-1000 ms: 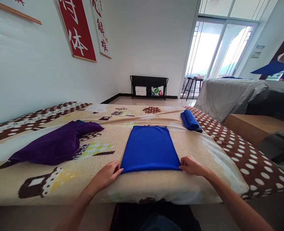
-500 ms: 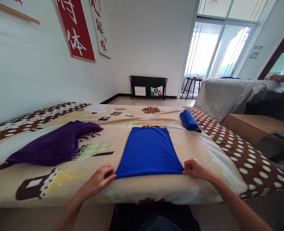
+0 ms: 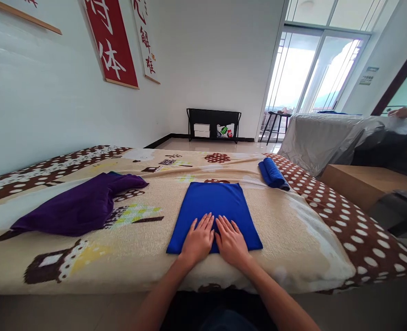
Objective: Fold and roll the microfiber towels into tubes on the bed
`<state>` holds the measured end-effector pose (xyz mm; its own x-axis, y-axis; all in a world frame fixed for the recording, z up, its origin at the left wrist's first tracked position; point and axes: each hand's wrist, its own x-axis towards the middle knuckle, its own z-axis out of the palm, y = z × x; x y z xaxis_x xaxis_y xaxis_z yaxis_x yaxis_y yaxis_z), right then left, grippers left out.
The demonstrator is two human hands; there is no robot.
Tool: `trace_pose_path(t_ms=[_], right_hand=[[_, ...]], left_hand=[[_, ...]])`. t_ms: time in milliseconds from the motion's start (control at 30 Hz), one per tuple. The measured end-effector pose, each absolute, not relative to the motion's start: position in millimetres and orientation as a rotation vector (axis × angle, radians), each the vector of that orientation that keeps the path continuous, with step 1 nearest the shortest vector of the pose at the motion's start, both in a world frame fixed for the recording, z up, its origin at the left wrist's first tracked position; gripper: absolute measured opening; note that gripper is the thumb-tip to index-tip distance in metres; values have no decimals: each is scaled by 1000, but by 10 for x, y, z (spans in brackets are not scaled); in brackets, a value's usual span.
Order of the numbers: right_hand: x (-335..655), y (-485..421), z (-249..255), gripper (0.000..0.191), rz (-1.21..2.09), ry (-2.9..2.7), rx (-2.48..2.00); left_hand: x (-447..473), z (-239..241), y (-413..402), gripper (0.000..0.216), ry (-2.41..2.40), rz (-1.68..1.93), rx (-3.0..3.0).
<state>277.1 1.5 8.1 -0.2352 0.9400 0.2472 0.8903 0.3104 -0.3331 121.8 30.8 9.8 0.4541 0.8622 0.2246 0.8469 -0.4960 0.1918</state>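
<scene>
A folded blue cloth [image 3: 212, 197] lies flat on the patterned blanket [image 3: 134, 262], close to its front edge. My left hand [image 3: 199, 236] rests palm down on the lower middle of the cloth, fingers stretched out. Beside it, my right hand [image 3: 231, 240] lies flat on the cloth too, its fingers pointing away from me. The two hands are almost touching, and neither grips anything. Off to the left is a crumpled purple garment [image 3: 76, 207]. A rolled blue cloth [image 3: 273, 173] sits toward the right side of the blanket.
A cardboard box [image 3: 372, 184] and a plastic-covered piece of furniture [image 3: 320, 135] stand to the right. Another person's hand [image 3: 404, 112] shows at the far right. By the back wall is a black rack [image 3: 213, 120], with a stool [image 3: 275, 124] near the window.
Both hands have let go of the cloth's near corners and moved inward to its middle, where they now lie flat. The near edge of the cloth looks slightly less stretched.
</scene>
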Motion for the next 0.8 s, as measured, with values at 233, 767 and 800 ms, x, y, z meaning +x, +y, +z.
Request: trace_pose_path(t_ms=[233, 767, 800], right_hand=[[3734, -497, -239, 64, -15, -2025, -1970], [3093, 1496, 221, 54, 196, -2234, -1840], [3229, 1518, 192, 56, 193, -2197, -1888]], left_hand=[[273, -109, -191, 63, 1936, 481, 2447], [1355, 249, 1739, 59, 1824, 232, 2439], [1252, 208, 1792, 61, 1875, 231, 2400]])
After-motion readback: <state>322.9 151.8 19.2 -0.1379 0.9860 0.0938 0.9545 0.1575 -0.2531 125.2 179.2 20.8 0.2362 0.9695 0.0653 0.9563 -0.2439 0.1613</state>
